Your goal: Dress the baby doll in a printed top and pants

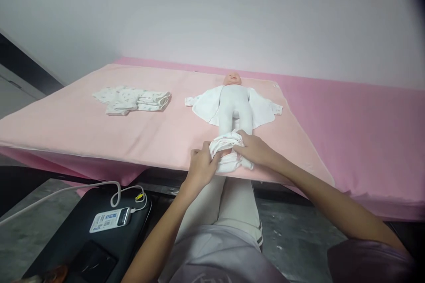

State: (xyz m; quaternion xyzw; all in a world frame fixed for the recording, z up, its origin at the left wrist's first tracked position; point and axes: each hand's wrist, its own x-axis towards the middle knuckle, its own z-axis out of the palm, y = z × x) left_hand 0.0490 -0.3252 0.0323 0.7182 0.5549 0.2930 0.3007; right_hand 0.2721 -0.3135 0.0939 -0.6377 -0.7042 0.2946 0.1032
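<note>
A baby doll point(235, 99) with a white body lies on its back on the pink mat, head away from me. Its arms are in the sleeves of a white baby top point(207, 102), which is spread out to both sides. At the mat's front edge, bunched white baby pants point(229, 166) sit around the doll's lower legs. My left hand point(202, 166) grips their left side, thumb on top. My right hand point(254, 147) pinches the right side of the waistband. The doll's feet are hidden in the cloth.
Folded printed baby clothes point(133, 99) lie left on the pink mat point(159, 137). A darker pink cloth point(358, 137) covers the right side. Below left, a black seat point(63, 239) holds a power bank point(109, 219) with a white cable point(66, 189).
</note>
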